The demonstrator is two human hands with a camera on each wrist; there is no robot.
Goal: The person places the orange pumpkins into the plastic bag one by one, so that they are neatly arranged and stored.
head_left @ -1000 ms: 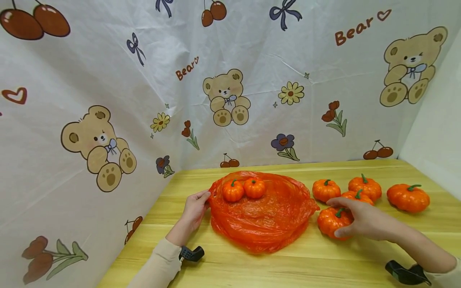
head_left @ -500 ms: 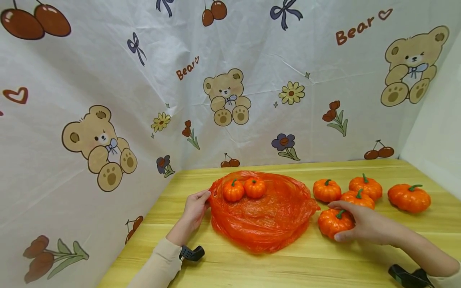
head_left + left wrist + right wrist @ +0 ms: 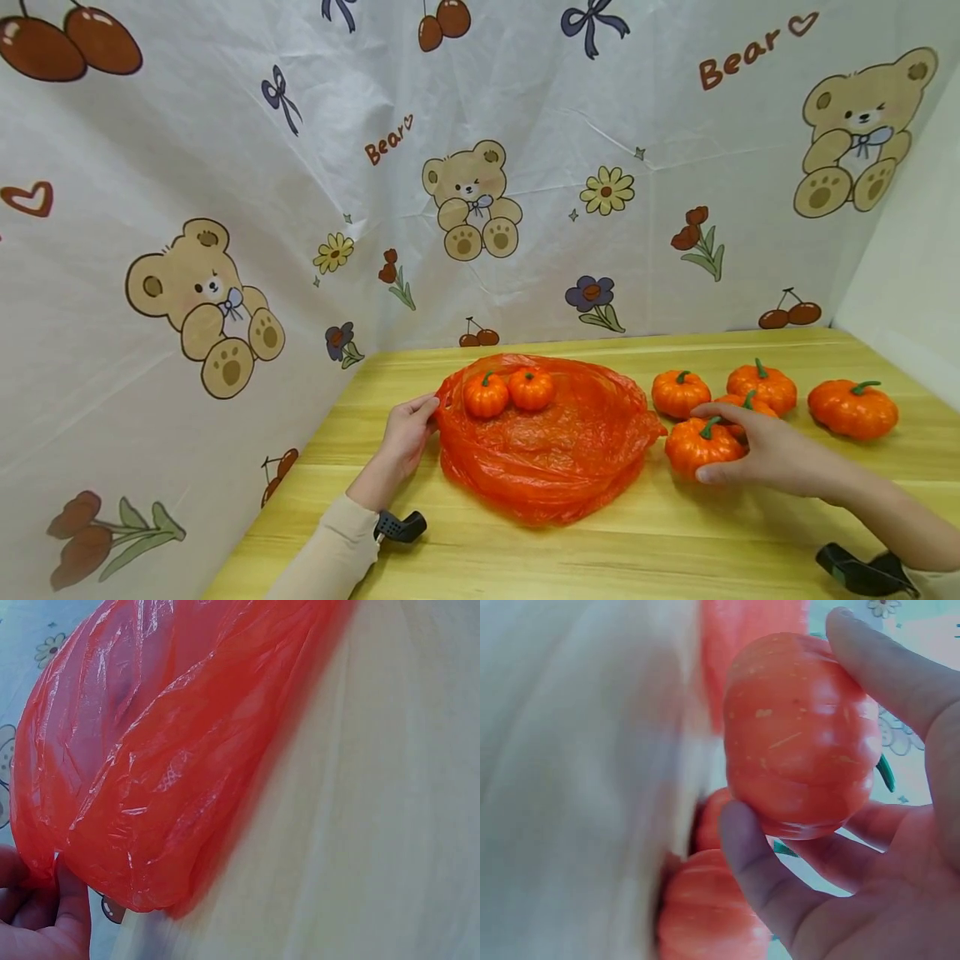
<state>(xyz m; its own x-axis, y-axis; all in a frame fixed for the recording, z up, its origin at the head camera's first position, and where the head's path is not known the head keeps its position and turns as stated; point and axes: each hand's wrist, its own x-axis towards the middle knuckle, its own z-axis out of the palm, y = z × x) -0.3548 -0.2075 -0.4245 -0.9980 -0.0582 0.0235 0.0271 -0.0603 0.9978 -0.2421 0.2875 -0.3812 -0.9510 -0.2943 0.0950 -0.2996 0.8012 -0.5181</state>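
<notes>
My right hand (image 3: 772,450) grips a small orange pumpkin (image 3: 699,450) with a green stem, thumb on its near side and fingers round the far side. In the right wrist view the pumpkin (image 3: 802,739) is raised off the table, its underside showing. On the left, my left hand (image 3: 408,433) pinches the rim of a red plastic bag (image 3: 547,475), which lies spread with its mouth facing up. Thumb and fingers close on the bag's edge in the left wrist view. Inside the bag, at its back left, sit two small pumpkins (image 3: 486,395).
Behind my right hand stand a pumpkin (image 3: 680,394) near the bag, another (image 3: 762,388) at the back and a partly hidden one between. A wider pumpkin (image 3: 852,409) is farther right. The wooden table (image 3: 525,567) meets a printed cloth wall (image 3: 525,283) at the back.
The pumpkin by my right hand has risen slightly off the table, gripped in the fingers. My left hand and the bag have stayed in place.
</notes>
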